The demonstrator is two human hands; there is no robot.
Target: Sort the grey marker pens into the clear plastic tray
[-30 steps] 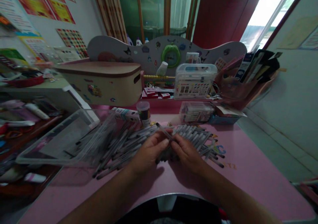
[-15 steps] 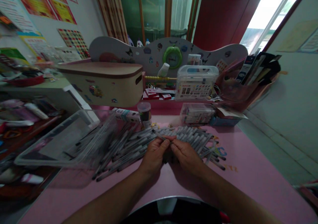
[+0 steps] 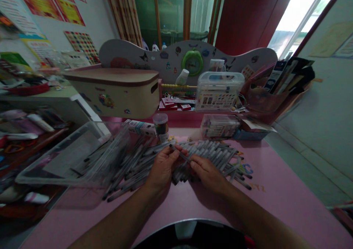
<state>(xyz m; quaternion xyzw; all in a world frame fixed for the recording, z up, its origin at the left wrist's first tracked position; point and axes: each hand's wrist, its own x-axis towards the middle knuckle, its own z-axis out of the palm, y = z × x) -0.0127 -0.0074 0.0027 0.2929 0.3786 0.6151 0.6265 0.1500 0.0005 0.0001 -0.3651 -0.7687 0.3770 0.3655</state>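
A slim pen of grey, translucent plastic with a dark tip (image 3: 184, 156) is held between two bare hands above a pink tabletop (image 3: 286, 201); its long axis is laid aslant, the dark end pointed away and to the left, the other end brought down toward the right; the dark end is nearer the left hand (image 3: 162, 165), by whose thumb and fingers the barrel is closely pinched; the opposite end is met by the narrowed fingertips of the right hand (image 3: 206, 170), the gap between the hands being bridged by the barrel alone.

Directly beneath and beyond, similar pens are heaped; a loose left-hand spread of smooth grey pens (image 3: 138, 164) is strewn past the left wrist; a denser right-hand pile of grey pens (image 3: 213, 153) is bunched beside the right hand, some dark ends turned toward the tabletop's near edge.

At left, more slender pieces are contained in a clear, hard-walled plastic bin (image 3: 66, 164), apparently tilted; behind the heap, a clear cylindrical jar with a pale lid (image 3: 160, 123) and a low, boxy, clear plastic container (image 3: 219, 125) are set; whether the pen's lower end is capped cannot be told.
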